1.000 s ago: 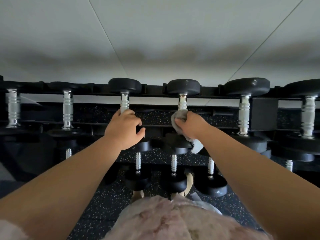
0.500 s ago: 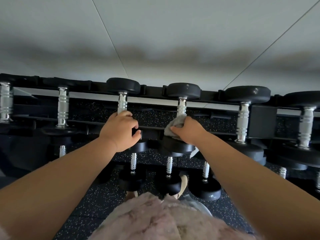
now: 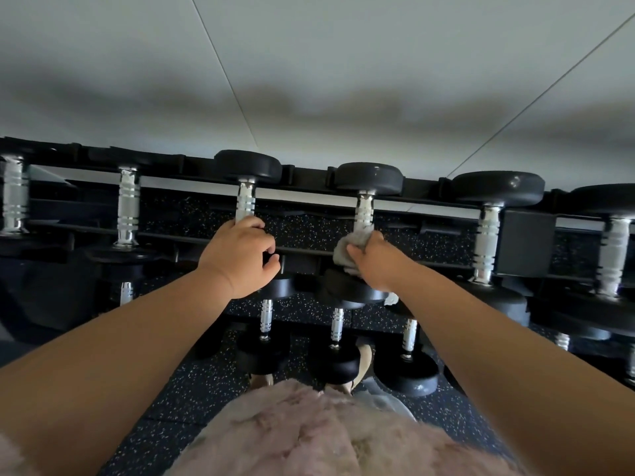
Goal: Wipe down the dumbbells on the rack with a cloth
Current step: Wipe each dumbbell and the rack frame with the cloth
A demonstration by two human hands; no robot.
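While your right hand (image 3: 372, 261) is clenched around the grey cloth (image 3: 348, 250) and presses it against the lower part of a chrome handle (image 3: 364, 213), your left hand (image 3: 237, 259) is closed round the bottom of the neighbouring dumbbell's handle (image 3: 246, 204), which looks like a brace to steady you and the bar. To do this step well, wrap the cloth fully round the shaft so it touches the metal on all sides, then slide along the grooves as well as twisting, since the ringed bands probably trap grime; keep the left grip firm so nothing rolls in its cradle. The dumbbell being wiped (image 3: 369, 178) sits on the top tier of the rack (image 3: 309, 182), between the one you hold and a larger one (image 3: 498, 188) to the right. Its long axis runs front to back, away from you: one black head points toward the wall (image 3: 309, 63), the other toward your body, partly hidden under your wrist. More dumbbells stand on a lower tier (image 3: 335, 324), above the speckled floor (image 3: 192, 389), and look untouched by either hand
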